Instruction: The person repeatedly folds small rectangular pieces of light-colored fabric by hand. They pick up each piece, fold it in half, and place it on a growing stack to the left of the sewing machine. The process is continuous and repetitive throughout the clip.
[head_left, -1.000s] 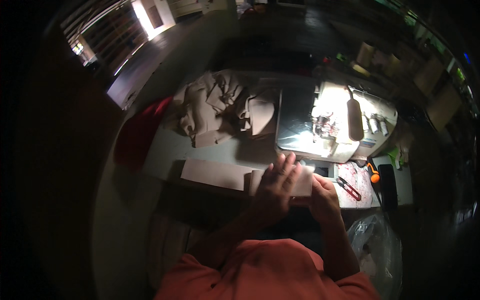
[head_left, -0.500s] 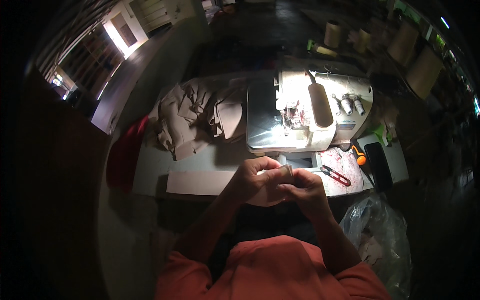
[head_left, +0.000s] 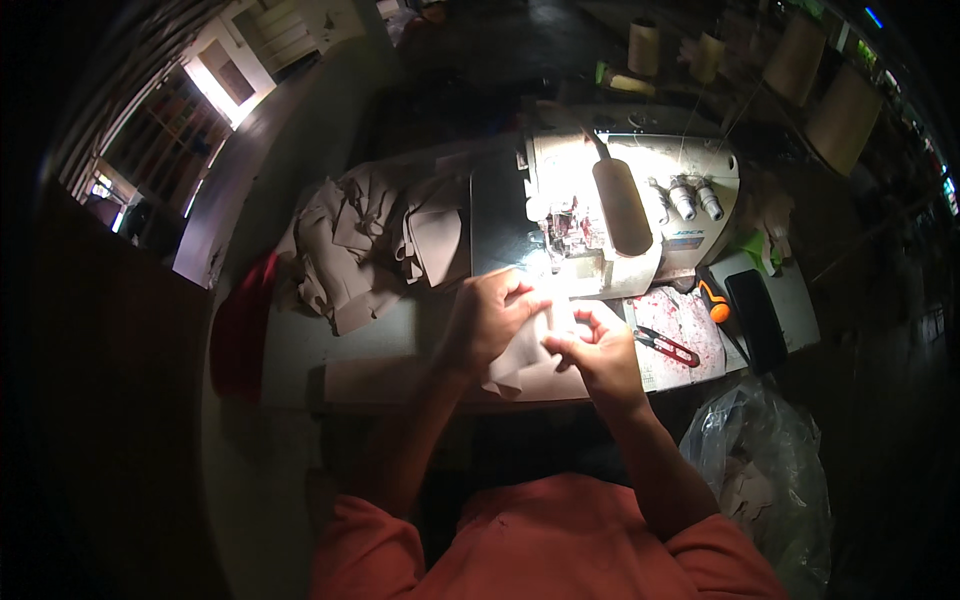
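A pale piece of fabric [head_left: 522, 352] hangs between my two hands, just in front of the sewing machine [head_left: 690, 235]. My left hand [head_left: 488, 322] pinches its upper edge, close to the brightly lit needle area. With thumb and fingers my right hand [head_left: 603, 358] grips the fabric's right side. The glare washes out part of the cloth near the fingertips. Under my left forearm a flat pale fabric strip [head_left: 368, 381] lies along the table's front edge.
Left of the machine lies a heap of pale fabric pieces [head_left: 345, 250]. To the right are red thread snips [head_left: 668, 347], an orange-handled tool [head_left: 718, 312] and a black phone [head_left: 757, 320]. A clear plastic bag [head_left: 800, 455] hangs below the table edge. Thread cones [head_left: 645, 48] stand behind.
Both hands have moved forward and up with the fabric, from the table's front edge into the machine's light. They have drawn slightly apart, and the fabric shows more between them. The view has shifted slightly.
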